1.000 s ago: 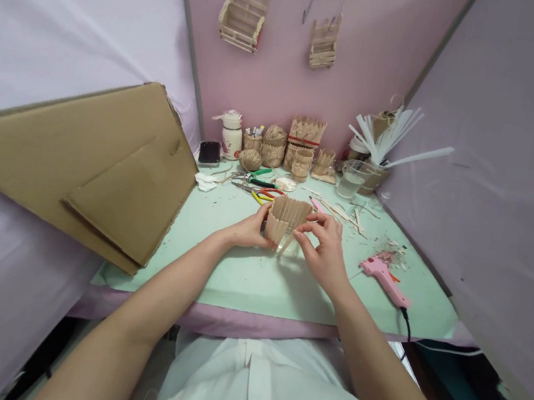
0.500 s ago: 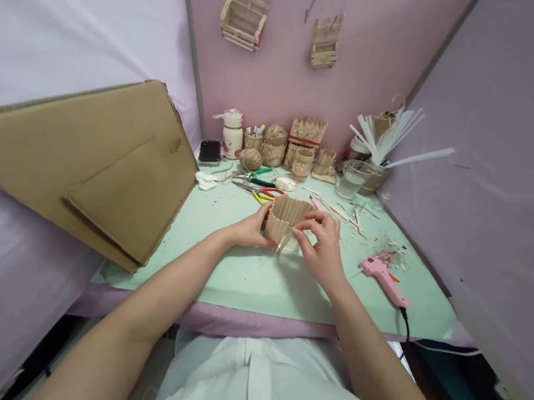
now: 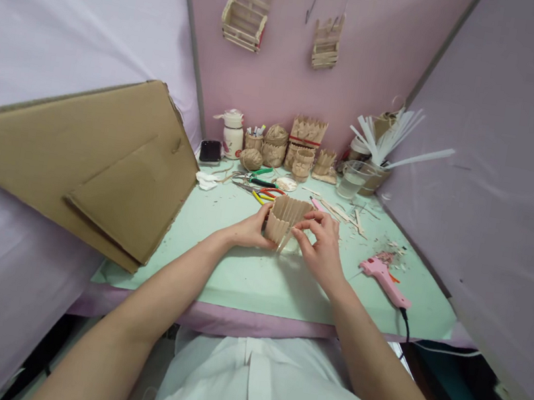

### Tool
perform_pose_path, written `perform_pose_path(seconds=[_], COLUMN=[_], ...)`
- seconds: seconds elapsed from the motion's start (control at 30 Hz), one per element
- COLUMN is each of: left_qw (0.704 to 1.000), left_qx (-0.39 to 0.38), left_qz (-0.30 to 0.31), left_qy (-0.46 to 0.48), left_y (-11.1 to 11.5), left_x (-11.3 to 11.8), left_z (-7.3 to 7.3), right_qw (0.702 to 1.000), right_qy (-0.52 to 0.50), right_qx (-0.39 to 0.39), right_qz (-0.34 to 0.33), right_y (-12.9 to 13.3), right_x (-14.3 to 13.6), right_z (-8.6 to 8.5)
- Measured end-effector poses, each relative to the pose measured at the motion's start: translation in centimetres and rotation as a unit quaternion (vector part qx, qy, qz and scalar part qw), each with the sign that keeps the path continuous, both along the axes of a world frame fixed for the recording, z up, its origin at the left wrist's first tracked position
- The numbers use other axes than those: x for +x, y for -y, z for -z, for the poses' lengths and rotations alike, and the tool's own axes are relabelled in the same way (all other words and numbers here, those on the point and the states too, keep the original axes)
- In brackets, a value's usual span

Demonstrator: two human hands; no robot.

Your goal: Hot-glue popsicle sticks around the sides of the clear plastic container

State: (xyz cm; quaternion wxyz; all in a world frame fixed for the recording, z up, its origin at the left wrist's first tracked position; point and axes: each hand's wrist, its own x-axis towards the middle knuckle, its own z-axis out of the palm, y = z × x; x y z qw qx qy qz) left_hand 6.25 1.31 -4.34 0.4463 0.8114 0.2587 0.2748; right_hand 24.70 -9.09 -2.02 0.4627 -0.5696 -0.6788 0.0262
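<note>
A cup of upright wooden craft sticks [image 3: 277,228] stands at the middle of the table, part of its near right wall open over a clear surface. My left hand [image 3: 253,227] is closed around its left side. At the cup's near right side, my right hand [image 3: 319,241] pinches a single craft stick [image 3: 285,240] between thumb and fingers. The stick leans slightly, its lower end close to the cup's base. Whether it touches the cup wall I cannot tell. The right fingers partly cover the cup's right side.
A pink glue gun [image 3: 385,281] lies to the right, its cord over the edge. Behind the cup are pliers [image 3: 264,193] and loose sticks [image 3: 338,211]. A cardboard panel [image 3: 116,164] leans at left. A plastic cup of liquid [image 3: 351,182] stands back right.
</note>
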Motion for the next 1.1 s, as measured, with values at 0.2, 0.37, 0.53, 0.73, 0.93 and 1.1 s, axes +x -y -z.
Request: perform_pose_path(seconds=[0.2,0.37,0.53,0.73,0.93,1.1], left_qw=[1.0,1.0,0.999,1.0,0.999,0.999], left_qx=[-0.013,-0.011,0.002,-0.004,-0.008,-0.01], left_qz=[-0.01,-0.022,-0.024,-0.021,-0.025,-0.038], left_qy=[0.009,0.018,0.026,0.021,0.022,0.011], left_y=[0.2,0.3,0.0,0.0,0.0,0.3], left_x=[0.3,0.5,0.6,0.6,0.6,0.6], left_z=[0.4,0.6,1.2,1.3,1.2,0.9], right_qw=[1.0,0.999,0.999,0.998,0.997,0.997], right_qy=[0.011,0.038,0.044,0.055,0.064,0.063], right_qx=[0.004,0.003,0.007,-0.001,-0.012,-0.033], right_qz=[0.009,0.018,0.028,0.036,0.031,0.018], right_y=[-0.2,-0.2,-0.3,-0.5,-0.6,-0.6], right_x=[-0.3,-0.6,-0.6,-0.6,-0.7,-0.8], right_z=[0.0,0.0,0.2,0.2,0.1,0.0])
